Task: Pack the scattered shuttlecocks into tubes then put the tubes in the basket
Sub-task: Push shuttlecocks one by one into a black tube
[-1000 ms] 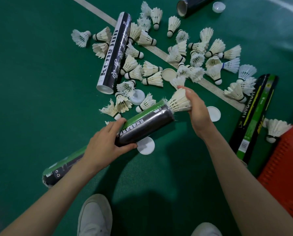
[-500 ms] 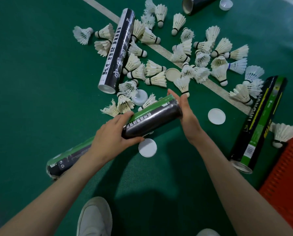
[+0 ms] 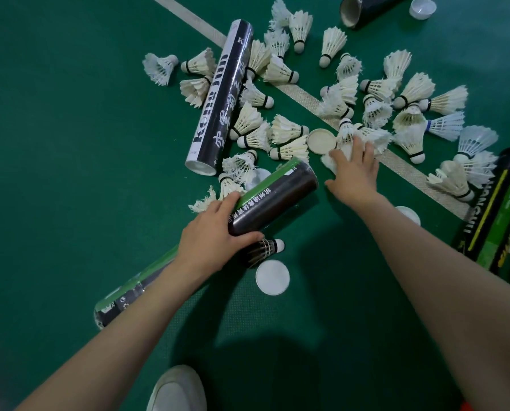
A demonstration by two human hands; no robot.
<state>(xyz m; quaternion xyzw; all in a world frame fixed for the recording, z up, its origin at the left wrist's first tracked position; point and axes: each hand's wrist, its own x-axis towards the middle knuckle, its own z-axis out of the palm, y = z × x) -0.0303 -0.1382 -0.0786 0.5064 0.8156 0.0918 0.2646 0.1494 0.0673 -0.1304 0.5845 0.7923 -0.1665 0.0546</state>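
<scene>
My left hand point(image 3: 209, 235) grips a long green-and-black tube point(image 3: 277, 197) around its middle, holding it tilted, open end up and to the right. My right hand point(image 3: 353, 170) reaches past that open end, fingers spread and lying on a white shuttlecock point(image 3: 329, 163) on the green floor, thumb held apart from it. Several more shuttlecocks point(image 3: 375, 93) lie scattered across the white court line beyond. One shuttlecock point(image 3: 265, 247) lies in shadow under the held tube. Only an orange sliver of the basket point(image 3: 467, 407) shows at the bottom edge.
A black tube with white lettering point(image 3: 218, 99) lies at upper left of the pile. A dark tube point(image 3: 363, 7) lies at the top, a black-green-yellow tube point(image 3: 496, 209) at the right. Loose lids: white point(image 3: 272, 277), cream point(image 3: 322, 140), white point(image 3: 408, 215). My white shoe point(image 3: 176, 390) is below.
A second ago my right hand pushed a shuttlecock into the tube's open end. It has since left the tube and reached forward onto a shuttlecock on the floor. My left hand keeps its grip.
</scene>
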